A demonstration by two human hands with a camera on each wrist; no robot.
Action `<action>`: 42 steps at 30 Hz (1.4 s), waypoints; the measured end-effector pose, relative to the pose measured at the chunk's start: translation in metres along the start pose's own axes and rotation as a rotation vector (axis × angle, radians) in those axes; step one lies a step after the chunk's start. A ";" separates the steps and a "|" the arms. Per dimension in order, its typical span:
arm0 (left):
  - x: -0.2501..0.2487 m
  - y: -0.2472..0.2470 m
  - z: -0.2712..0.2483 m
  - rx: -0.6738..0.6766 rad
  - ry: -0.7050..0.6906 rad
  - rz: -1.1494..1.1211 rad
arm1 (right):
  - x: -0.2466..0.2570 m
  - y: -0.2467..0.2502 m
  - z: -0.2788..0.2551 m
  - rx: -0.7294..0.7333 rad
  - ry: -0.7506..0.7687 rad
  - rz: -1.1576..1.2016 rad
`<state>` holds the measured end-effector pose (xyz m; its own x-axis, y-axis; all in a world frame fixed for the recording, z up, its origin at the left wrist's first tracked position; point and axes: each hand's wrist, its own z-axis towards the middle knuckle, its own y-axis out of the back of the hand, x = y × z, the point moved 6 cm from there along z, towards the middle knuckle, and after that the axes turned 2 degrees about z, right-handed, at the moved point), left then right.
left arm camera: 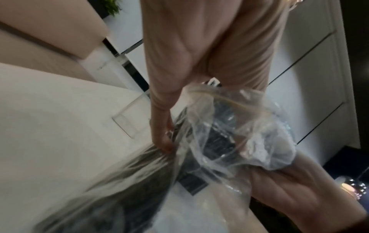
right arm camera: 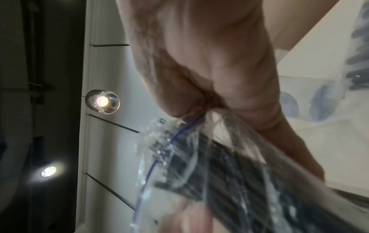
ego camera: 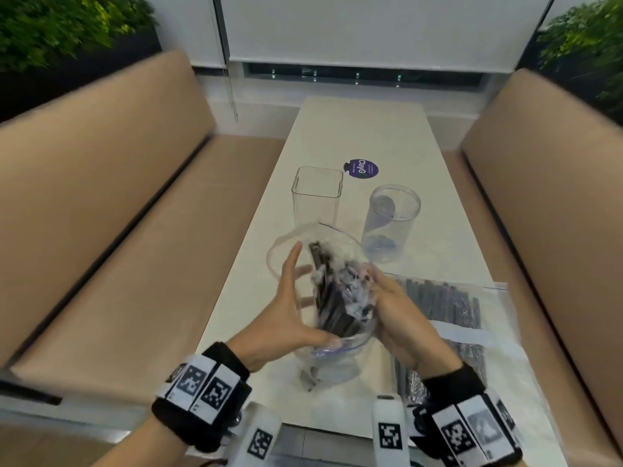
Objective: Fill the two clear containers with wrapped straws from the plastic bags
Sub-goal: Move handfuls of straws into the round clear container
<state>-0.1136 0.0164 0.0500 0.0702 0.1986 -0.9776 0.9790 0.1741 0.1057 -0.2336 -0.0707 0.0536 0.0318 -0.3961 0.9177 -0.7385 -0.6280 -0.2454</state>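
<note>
A clear zip bag (ego camera: 340, 365) of dark wrapped straws (ego camera: 332, 305) stands upright on the near part of the white table (ego camera: 357, 136), its mouth spread wide. My left hand (ego camera: 305, 296) holds the bag's left side, thumb on the near rim, fingers against the plastic (left arm camera: 165, 141). My right hand (ego camera: 377, 291) pinches the right rim beside the blue zip line (right arm camera: 199, 112). Behind the bag stand a square clear container (ego camera: 317, 197) and a round clear container (ego camera: 392, 224), both without straws.
A second bag of dark straws (ego camera: 445, 305) lies flat on the table at the right, partly under my right wrist. A purple round sticker (ego camera: 362, 169) sits behind the containers. Tan benches (ego camera: 101, 197) flank the narrow table on both sides.
</note>
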 end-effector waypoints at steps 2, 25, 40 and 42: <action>0.001 0.001 -0.002 -0.003 -0.015 -0.002 | 0.009 0.019 0.002 -0.121 0.058 0.067; -0.001 0.061 0.006 -0.666 -0.203 0.068 | 0.016 -0.012 0.004 0.247 0.345 -0.372; 0.066 0.148 0.005 -0.239 -0.047 -0.329 | -0.056 -0.032 0.068 -0.081 0.211 -0.193; 0.062 0.154 0.019 -0.176 -0.017 -0.133 | -0.047 -0.048 0.072 -0.065 0.231 -0.113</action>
<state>0.0453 0.0373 0.0020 -0.0529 0.1470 -0.9877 0.9315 0.3637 0.0043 -0.1511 -0.0703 -0.0005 -0.0325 -0.1577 0.9869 -0.7812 -0.6120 -0.1235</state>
